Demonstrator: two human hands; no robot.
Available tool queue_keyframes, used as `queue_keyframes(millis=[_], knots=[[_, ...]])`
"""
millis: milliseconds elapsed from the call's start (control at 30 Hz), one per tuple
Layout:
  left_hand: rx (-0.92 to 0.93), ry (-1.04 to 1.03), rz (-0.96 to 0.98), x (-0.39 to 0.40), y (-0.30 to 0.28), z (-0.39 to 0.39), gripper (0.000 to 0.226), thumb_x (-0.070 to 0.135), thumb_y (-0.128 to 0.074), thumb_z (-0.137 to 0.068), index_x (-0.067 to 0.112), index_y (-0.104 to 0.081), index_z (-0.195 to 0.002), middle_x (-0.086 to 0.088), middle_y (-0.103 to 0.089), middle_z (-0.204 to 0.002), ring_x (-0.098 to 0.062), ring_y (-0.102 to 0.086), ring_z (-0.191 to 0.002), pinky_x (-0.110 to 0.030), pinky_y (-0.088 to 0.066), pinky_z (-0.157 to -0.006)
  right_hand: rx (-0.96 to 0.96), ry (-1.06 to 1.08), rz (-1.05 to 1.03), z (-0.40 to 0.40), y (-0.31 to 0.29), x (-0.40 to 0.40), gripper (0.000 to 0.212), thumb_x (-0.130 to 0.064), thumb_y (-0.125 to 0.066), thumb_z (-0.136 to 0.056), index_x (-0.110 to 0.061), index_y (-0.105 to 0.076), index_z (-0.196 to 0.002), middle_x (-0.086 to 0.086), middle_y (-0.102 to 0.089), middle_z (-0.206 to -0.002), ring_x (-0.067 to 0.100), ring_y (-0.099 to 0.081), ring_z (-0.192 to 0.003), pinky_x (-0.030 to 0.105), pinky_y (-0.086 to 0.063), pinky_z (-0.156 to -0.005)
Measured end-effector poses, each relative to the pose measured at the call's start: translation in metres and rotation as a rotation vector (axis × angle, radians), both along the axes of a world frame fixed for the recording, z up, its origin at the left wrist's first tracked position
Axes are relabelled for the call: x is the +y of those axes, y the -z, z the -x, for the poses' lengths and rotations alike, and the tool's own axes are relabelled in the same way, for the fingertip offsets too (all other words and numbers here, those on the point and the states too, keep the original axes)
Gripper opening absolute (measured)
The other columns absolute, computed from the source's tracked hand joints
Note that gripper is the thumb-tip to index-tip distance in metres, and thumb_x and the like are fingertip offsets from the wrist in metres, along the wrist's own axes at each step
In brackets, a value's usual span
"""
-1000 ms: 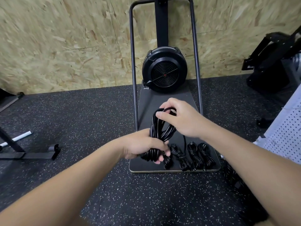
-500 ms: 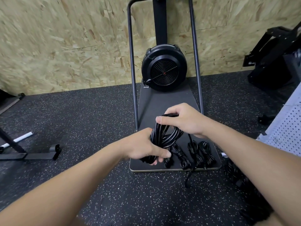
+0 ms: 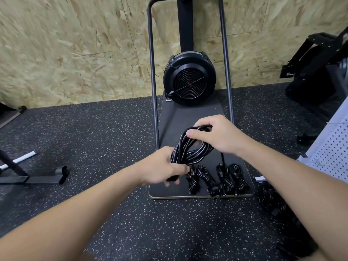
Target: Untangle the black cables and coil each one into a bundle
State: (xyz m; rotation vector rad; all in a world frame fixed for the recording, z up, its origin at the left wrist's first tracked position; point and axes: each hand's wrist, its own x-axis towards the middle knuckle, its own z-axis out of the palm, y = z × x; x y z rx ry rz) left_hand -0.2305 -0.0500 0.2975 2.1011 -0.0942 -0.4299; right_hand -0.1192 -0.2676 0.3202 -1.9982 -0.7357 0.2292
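Observation:
A black cable coil point(image 3: 190, 150) of several loops hangs in the air above a dark platform point(image 3: 177, 119). My left hand point(image 3: 162, 167) grips the coil's lower end. My right hand point(image 3: 216, 135) pinches the loops at the top, and a loose strand of the cable point(image 3: 223, 159) hangs down under that hand. Several finished cable bundles point(image 3: 216, 178) lie side by side along the platform's front edge, partly hidden behind my left hand. More black cable point(image 3: 276, 208) lies on the floor at the right, by my right forearm.
The platform belongs to a fan machine point(image 3: 189, 80) with a tall tube frame point(image 3: 152, 72) against an OSB wall. Black speckled rubber floor all round. A low metal stand point(image 3: 37, 178) is at the left, a black machine point(image 3: 320, 72) and a white perforated panel point(image 3: 333, 147) at the right.
The coil's top has tipped to the right with my right hand. The loose strand that hung past the platform's front edge half a second ago now ends near the bundles.

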Motion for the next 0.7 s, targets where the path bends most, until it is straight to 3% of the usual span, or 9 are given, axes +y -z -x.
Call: queue_keyframes(millis=[67,100,167,267,333,400,467,567,700], knots=[[0.002,-0.029,-0.046,0.007,0.0,-0.002,0.012,0.014,-0.067,-0.105,0.01,-0.062,-0.094,-0.004,-0.06,-0.075,-0.017,-0.069,-0.063,-0.03,-0.049,-0.05,0.084,-0.004,0.149,-0.002,-0.008,-0.009,0.044,-0.069,-0.077,-0.091,-0.031,-0.075,-0.112,-0.008,-0.081,-0.107,0.028,-0.078,-0.068,0.05,-0.065,-0.076],[0.014,-0.058,-0.072,0.014,0.0,-0.002,0.014,0.014,-0.067,-0.104,0.011,-0.061,-0.092,-0.006,-0.06,-0.073,-0.016,-0.066,-0.059,-0.03,-0.047,-0.05,0.089,-0.004,0.262,-0.002,-0.012,-0.013,0.05,-0.072,-0.077,-0.089,-0.03,-0.071,-0.117,-0.009,-0.081,-0.105,0.022,-0.078,-0.064,0.044,-0.064,-0.07],[0.041,-0.095,-0.128,0.031,0.002,-0.005,0.019,0.018,-0.071,-0.102,0.014,-0.06,-0.087,-0.01,-0.065,-0.069,-0.019,-0.06,-0.054,-0.032,-0.045,-0.051,-0.003,-0.025,0.428,-0.005,-0.02,-0.021,0.047,-0.07,-0.076,-0.091,-0.026,-0.073,-0.106,-0.005,-0.081,-0.084,0.012,-0.069,-0.055,0.033,-0.054,-0.063],[0.094,-0.071,-0.27,0.045,0.009,-0.007,0.016,0.019,-0.072,-0.099,0.016,-0.064,-0.085,-0.012,-0.07,-0.067,-0.023,-0.052,-0.048,-0.03,-0.042,-0.047,-0.022,-0.176,0.256,-0.004,-0.028,-0.022,0.028,-0.045,-0.076,-0.102,-0.022,-0.081,-0.087,0.002,-0.076,-0.075,0.013,-0.052,-0.055,0.03,-0.043,-0.06],[0.113,-0.031,-0.376,0.04,0.015,-0.006,0.014,0.014,-0.067,-0.096,0.012,-0.066,-0.082,-0.009,-0.072,-0.065,-0.022,-0.054,-0.044,-0.028,-0.042,-0.045,0.001,-0.306,0.166,0.004,-0.033,-0.012,0.014,-0.031,-0.076,-0.103,-0.024,-0.084,-0.094,0.003,-0.078,-0.084,0.016,-0.06,-0.068,0.036,-0.048,-0.068],[0.099,0.049,-0.538,0.027,0.021,-0.004,0.013,0.014,-0.063,-0.09,0.007,-0.067,-0.08,-0.004,-0.075,-0.065,-0.018,-0.062,-0.047,-0.024,-0.043,-0.045,0.019,-0.402,0.098,0.007,-0.032,-0.001,0.009,-0.016,-0.076,-0.103,-0.019,-0.085,-0.105,-0.002,-0.082,-0.099,0.013,-0.075,-0.092,0.027,-0.056,-0.087],[0.02,0.15,-0.754,0.011,0.023,0.001,0.016,0.018,-0.064,-0.089,0.007,-0.061,-0.078,-0.002,-0.068,-0.061,-0.015,-0.061,-0.049,-0.023,-0.038,-0.042,0.006,-0.389,0.029,0.003,-0.026,0.006,0.013,-0.007,-0.076,-0.101,-0.013,-0.084,-0.109,0.0,-0.083,-0.106,0.018,-0.077,-0.103,0.021,-0.056,-0.093],[-0.198,0.263,-0.948,-0.01,0.015,0.011,0.026,0.027,-0.066,-0.094,0.015,-0.048,-0.079,-0.002,-0.06,-0.07,-0.033,-0.061,-0.066,-0.032,-0.042,-0.056,0.023,-0.279,-0.043,-0.011,-0.009,0.009,0.009,-0.005,-0.08,-0.098,-0.01,-0.085,-0.104,0.01,-0.083,-0.093,0.025,-0.077,-0.09,0.029,-0.057,-0.089],[-0.448,0.325,-0.9,-0.015,-0.012,0.018,0.013,0.033,-0.064,-0.095,0.029,-0.052,-0.093,-0.003,-0.074,-0.095,-0.035,-0.07,-0.087,-0.038,-0.052,-0.072,0.176,-0.187,-0.038,-0.021,0.015,-0.004,0.007,-0.013,-0.083,-0.097,-0.009,-0.087,-0.102,0.012,-0.082,-0.087,0.013,-0.068,-0.077,0.025,-0.05,-0.069]])
